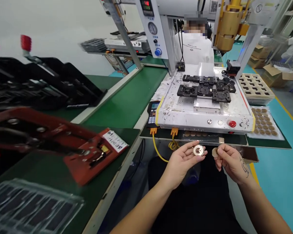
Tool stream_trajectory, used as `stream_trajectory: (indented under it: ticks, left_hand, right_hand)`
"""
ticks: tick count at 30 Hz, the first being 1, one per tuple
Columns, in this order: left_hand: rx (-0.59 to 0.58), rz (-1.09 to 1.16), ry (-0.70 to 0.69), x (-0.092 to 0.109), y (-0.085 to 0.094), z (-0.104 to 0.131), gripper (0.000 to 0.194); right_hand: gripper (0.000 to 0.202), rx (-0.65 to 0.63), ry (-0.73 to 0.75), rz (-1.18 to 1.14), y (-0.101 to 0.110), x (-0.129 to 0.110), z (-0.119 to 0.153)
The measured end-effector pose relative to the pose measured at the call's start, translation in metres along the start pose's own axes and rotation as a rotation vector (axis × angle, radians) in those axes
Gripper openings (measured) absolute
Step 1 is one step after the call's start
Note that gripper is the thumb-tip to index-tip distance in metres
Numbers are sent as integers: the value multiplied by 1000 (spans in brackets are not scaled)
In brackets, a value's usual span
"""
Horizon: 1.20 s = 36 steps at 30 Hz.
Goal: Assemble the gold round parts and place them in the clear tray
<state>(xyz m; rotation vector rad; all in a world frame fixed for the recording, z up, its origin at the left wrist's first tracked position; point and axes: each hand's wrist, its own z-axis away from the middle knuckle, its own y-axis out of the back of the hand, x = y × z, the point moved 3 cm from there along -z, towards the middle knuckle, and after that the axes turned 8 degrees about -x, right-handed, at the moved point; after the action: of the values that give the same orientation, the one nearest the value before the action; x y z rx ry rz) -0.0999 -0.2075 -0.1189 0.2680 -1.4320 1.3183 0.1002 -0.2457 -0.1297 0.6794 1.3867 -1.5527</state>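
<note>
My left hand (183,160) grips a round, gold-rimmed watch case (198,150) between thumb and fingers, its hollow face turned up. Close by on the right, my right hand (230,161) pinches a thin tan disc (215,152). The two pieces are apart, over my lap just in front of the bench edge. Beyond them stands a white dispensing machine (185,117) with black fixtures (205,91) on its bed and a gold nozzle head (226,31) above.
Tan discs lie in rows on a sheet (263,122) at right, below a stacked cream tray (256,89). A green conveyor (127,97) runs at left beside a red clamp press (88,159). Yellow cables (156,146) hang under the bench. A person in white (195,48) sits beyond the machine.
</note>
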Motion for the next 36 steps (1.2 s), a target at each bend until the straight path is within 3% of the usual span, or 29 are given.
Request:
stream_trajectory:
  ticks: [9, 15, 27, 36]
  left_hand:
    - [14, 106, -76, -8, -11, 16, 51]
    - [0, 192, -40, -11, -14, 21, 43]
    - [-28, 216, -75, -15, -14, 27, 38]
    - [-27, 182, -88, -18, -10, 30, 36]
  right_hand:
    - [32, -6, 14, 230, 11, 1, 13]
    - [28, -38, 12, 260, 8, 2, 16]
    - [30, -69, -14, 268, 2, 2, 14]
    - [25, -87, 64, 396, -3, -5, 15]
